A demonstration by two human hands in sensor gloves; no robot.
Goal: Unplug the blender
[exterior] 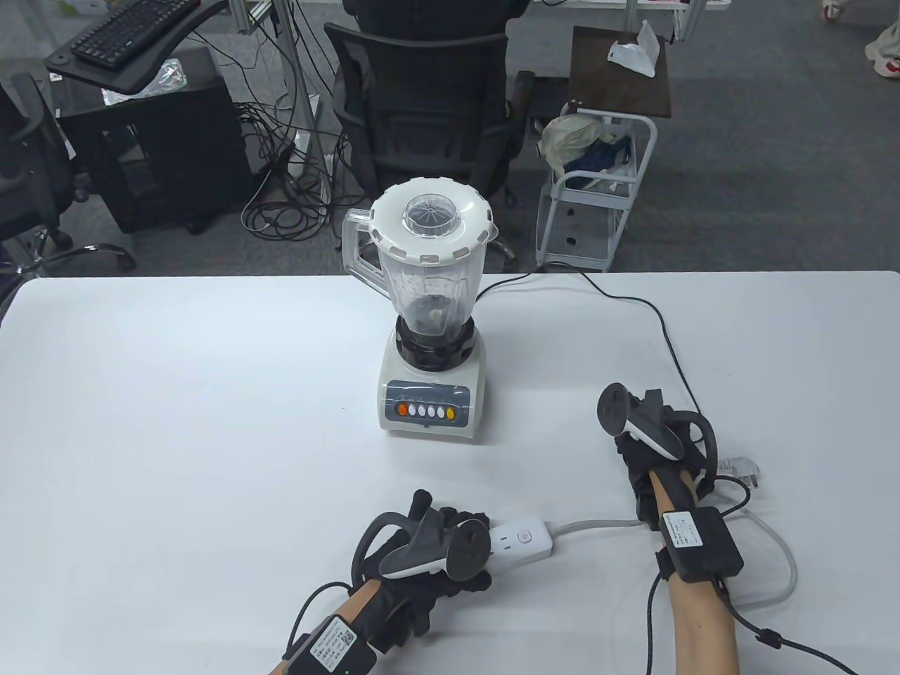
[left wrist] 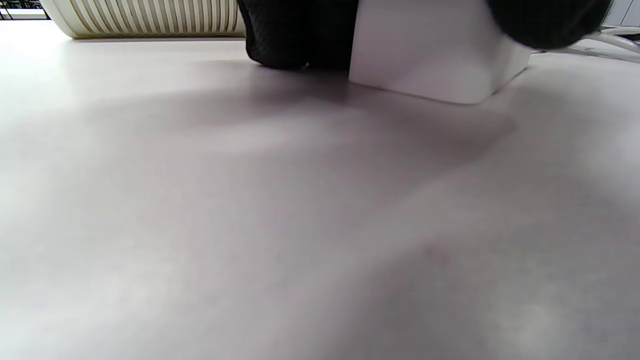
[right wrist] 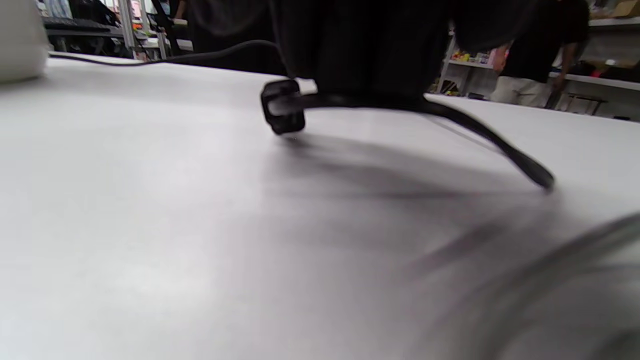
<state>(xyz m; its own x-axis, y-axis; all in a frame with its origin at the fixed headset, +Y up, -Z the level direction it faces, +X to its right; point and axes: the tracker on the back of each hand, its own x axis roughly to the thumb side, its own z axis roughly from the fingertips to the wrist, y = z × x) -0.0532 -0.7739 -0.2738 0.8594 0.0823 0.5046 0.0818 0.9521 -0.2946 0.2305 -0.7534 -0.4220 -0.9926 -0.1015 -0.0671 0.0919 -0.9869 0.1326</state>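
Observation:
The white blender (exterior: 430, 330) stands at the middle of the white table (exterior: 176, 422). Its black cable (exterior: 661, 323) runs right and then down to my right hand (exterior: 654, 450). In the right wrist view my gloved fingers (right wrist: 370, 45) grip that cable (right wrist: 480, 130) just behind its black plug (right wrist: 282, 107), which hangs free just above the table, apart from the strip. My left hand (exterior: 436, 555) holds the left end of the white power strip (exterior: 524, 540). In the left wrist view its fingers (left wrist: 295, 35) lie on both sides of the strip (left wrist: 435, 55).
The strip's own grey cord (exterior: 598, 524) loops right under my right forearm to a white plug (exterior: 745, 470) lying on the table. Beyond the far table edge stand a black office chair (exterior: 422, 119) and a white trolley (exterior: 590, 190).

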